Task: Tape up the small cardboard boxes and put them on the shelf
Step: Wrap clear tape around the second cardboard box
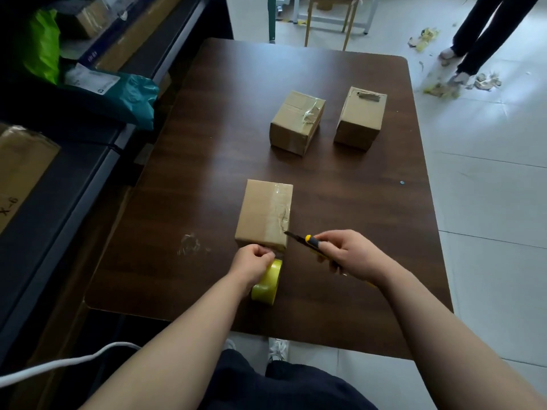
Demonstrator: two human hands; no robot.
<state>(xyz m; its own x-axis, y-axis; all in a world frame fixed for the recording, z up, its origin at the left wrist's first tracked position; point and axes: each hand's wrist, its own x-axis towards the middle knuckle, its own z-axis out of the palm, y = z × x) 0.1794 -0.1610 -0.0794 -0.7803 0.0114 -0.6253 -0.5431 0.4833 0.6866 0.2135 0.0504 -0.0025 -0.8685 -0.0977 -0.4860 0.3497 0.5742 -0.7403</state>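
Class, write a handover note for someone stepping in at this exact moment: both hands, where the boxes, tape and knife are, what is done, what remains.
Left hand: holds the tape roll at the near box's front edge.
Right hand: grips the utility knife, blade tip at that box's front right corner.
Done: clear tape runs along the near box's top.
Two far boxes stand apart further back on the table; their sealing is unclear.
Remaining: cut the tape, check the far boxes, move all three to the shelf.

Three plain brown cardboard boxes (pixel 265 213) sit on a dark brown wood-grain tabletop (pixel 207 161). The tape roll (pixel 268 284) is yellow, the utility knife (pixel 310 242) black and yellow. The floor (pixel 488 173) is pale tile.
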